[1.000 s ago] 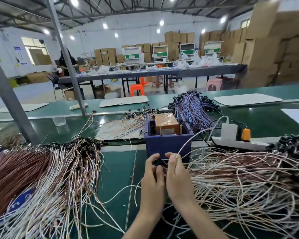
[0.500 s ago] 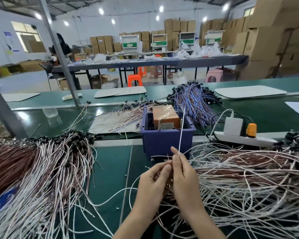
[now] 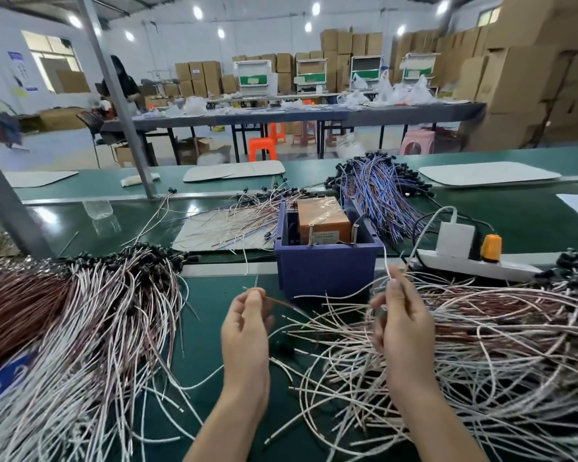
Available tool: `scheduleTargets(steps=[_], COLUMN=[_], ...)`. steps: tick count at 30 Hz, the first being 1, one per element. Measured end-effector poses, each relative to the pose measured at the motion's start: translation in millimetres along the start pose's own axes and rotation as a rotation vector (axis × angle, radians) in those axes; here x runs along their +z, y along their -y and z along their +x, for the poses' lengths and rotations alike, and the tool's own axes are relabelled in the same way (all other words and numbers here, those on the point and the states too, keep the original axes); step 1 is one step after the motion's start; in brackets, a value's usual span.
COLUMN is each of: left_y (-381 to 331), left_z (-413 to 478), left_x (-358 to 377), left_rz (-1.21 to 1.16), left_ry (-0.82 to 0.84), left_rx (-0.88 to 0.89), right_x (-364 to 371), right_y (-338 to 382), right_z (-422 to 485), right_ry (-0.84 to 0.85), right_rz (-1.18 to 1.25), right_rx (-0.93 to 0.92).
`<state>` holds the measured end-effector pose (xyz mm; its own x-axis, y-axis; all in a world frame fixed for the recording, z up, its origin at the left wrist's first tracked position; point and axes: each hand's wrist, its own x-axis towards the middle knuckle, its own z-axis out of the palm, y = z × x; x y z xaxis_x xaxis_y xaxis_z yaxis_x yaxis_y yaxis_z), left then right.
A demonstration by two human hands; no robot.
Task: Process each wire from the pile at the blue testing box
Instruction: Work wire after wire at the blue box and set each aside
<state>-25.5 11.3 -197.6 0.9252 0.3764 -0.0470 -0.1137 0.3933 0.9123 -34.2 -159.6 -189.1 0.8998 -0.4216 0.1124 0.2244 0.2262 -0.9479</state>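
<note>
The blue testing box [image 3: 327, 271] stands mid-table with an orange unit [image 3: 322, 218] inside it. In front of it, my left hand [image 3: 247, 325] pinches the end of a thin brown wire [image 3: 282, 303] that runs right toward the pile. My right hand [image 3: 402, 321] pinches a white wire [image 3: 387, 261] whose end rises past the box's right corner. A loose tangled pile of white and brown wires [image 3: 481, 355] lies under and to the right of my right hand. A combed bundle of white and brown wires [image 3: 74, 328] covers the table's left side.
A white power strip [image 3: 474, 265] with a white adapter and an orange plug lies right of the box. Blue and purple wires [image 3: 381, 188] are heaped behind the box, more loose wires on a cardboard sheet [image 3: 214, 228] behind-left. A metal post [image 3: 10, 208] slants at left.
My hands were together at the box's front face with the wire; they have pulled back and moved apart, the left going left with the brown end, the right going right with the white end.
</note>
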Motion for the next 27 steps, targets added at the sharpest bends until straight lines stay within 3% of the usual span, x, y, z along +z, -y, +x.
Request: scheduleTargets(steps=[4,11,17,21,27], left_y=[-8.6,1.1,-6.1,-17.2,-9.1], left_z=[6.3,3.1,1.3,19.8,30.7], left_x=[-6.0,-2.4,7.6,32.4,51.0], left_rz=[-0.179,0.072,0.232,0.323,0.526], left_ry=[0.003,0.117,0.122,0.036,0.041], left_rx=[-0.027,-0.025,0.224,0.355,0.508], right_x=[1.7,3.4,11.9,14.7,13.5], right_y=[-5.1,-14.6,-17.8,-19.5,-15.0], right_z=[-7.1,-24.1,-39.1,-47.4,-48.3], right_ry=[-0.003,-0.007,0.005,0.045,-0.023], right_rz=[-0.215,-0.352,-0.499,-0.531,-0.515], right_rx=[-0.078,-0.065,-0.133,-0.088,-0.016])
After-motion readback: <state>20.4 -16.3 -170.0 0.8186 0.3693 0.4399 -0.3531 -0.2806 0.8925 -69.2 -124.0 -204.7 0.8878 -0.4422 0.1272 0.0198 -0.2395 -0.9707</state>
